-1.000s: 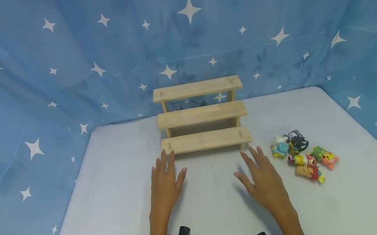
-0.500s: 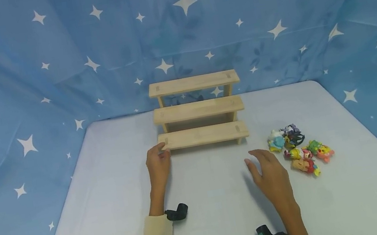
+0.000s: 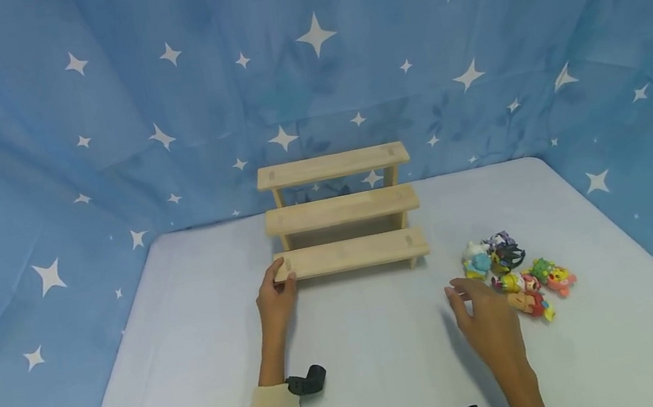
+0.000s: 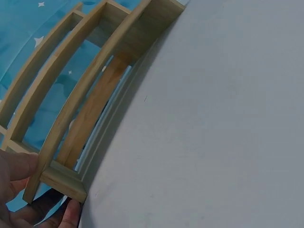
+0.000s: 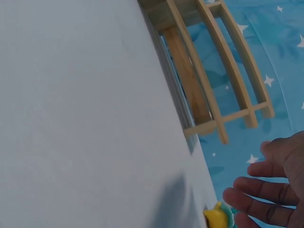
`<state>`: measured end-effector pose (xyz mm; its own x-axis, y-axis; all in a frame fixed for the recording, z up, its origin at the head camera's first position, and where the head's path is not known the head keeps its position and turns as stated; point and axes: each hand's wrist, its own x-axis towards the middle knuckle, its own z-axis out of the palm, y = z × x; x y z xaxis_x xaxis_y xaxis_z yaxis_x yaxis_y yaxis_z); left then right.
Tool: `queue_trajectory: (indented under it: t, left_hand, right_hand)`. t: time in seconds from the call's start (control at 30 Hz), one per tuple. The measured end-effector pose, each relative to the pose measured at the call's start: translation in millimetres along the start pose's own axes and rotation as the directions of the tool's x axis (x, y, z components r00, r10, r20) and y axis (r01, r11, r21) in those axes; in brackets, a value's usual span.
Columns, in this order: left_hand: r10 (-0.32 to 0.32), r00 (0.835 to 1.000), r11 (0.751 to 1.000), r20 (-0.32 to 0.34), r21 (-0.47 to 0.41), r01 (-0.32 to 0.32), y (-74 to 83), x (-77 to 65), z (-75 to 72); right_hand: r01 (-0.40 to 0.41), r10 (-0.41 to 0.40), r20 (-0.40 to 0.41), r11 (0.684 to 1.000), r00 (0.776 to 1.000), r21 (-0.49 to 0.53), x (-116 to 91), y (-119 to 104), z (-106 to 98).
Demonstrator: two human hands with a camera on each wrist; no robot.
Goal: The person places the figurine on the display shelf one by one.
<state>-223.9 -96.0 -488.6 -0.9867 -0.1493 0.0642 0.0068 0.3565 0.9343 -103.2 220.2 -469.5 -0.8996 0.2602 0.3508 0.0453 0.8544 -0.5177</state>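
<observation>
My left hand (image 3: 277, 302) gripped the wooden shelf (image 3: 348, 254) at twelve o'clock, apparently steadying it; my empty right hand (image 3: 490, 317), I judged, needed guiding toward figurines (image 3: 529, 282) at its two o'clock.

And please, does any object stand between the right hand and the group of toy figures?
Nothing visible stands between the right hand and the toy figures. The wooden shelf is farther left in the head view, off that path.
</observation>
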Motion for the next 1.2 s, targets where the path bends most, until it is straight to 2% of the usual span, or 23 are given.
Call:
queue_trajectory:
  t: [0.1,0.27,0.4,0.57,0.77,0.87,1.03,1.2]
  left_hand:
    - [-0.012,1.0,0.999,0.023,-0.043,0.013,-3.8,-2.6,-1.6]
    - [-0.071,0.993,0.987,0.094,-0.134,0.083,-8.3,-4.3,-1.6]
    - [-0.087,0.992,0.986,0.097,-0.137,0.1,-10.2,-4.0,-1.0]
    - [-0.09,0.992,0.985,0.089,-0.141,0.102,-10.8,-5.0,-0.5]
    - [-0.1,0.991,0.982,0.085,-0.153,0.112,-10.5,-6.7,0.8]
    - [-0.101,0.992,0.979,0.071,-0.168,0.112,-10.9,-6.3,1.0]
    - [-0.098,0.993,0.977,0.063,-0.184,0.108,-9.6,-4.3,-0.2]
    - [-0.072,0.995,0.977,0.065,-0.197,0.083,-6.7,-1.8,-1.6]
  right_hand:
    - [-0.024,0.024,-0.032,1.0,0.999,-0.012,3,9,-3]
    - [-0.092,0.085,-0.136,0.995,0.987,-0.039,13,25,-15]
    - [-0.163,0.153,-0.186,0.986,0.971,-0.043,22,33,-21]
    - [-0.291,0.283,-0.111,0.955,0.953,-0.063,34,44,-24]
    - [-0.352,0.35,-0.04,0.927,0.936,-0.132,45,56,-25]
    - [-0.348,0.348,-0.025,0.926,0.937,-0.15,50,58,-23]
    - [-0.294,0.299,0.002,0.938,0.954,-0.184,60,60,-20]
    - [-0.263,0.278,0.047,0.942,0.959,-0.209,66,61,-19]
